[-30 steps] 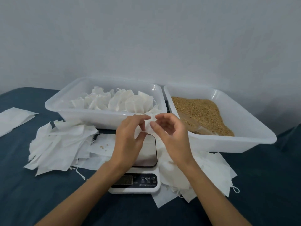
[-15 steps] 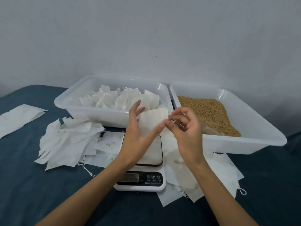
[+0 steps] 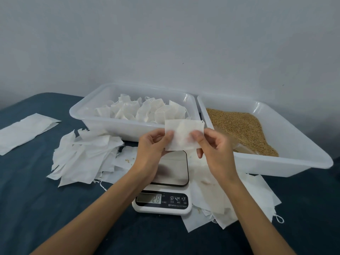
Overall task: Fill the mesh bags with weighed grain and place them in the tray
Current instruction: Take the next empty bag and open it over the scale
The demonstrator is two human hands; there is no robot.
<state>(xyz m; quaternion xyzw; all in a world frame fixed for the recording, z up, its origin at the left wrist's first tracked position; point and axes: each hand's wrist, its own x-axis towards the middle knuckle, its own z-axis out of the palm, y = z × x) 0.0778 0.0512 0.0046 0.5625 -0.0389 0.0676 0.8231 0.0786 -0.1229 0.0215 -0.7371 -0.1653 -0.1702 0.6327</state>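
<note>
On your dark-blue table (image 3: pixel 36 208), many filled white mesh bags (image 3: pixel 139 111) sit in the left clear plastic tray (image 3: pixel 103 124), while both your hands, left hand (image 3: pixel 152 150) and right hand (image 3: pixel 215 151), pinch one flat empty white mesh bag (image 3: pixel 183 135) above the white digital scale (image 3: pixel 165 181).

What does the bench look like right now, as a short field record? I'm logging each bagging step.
held item: empty white mesh bag, flat, above the scale
left hand: pinches the bag's left edge
right hand: pinches the bag's right edge
scale: pan bare, display reads 2.8
left tray: filled bags
right tray: loose grain
cloth: dark blue, with empty bags left of the scale
</note>
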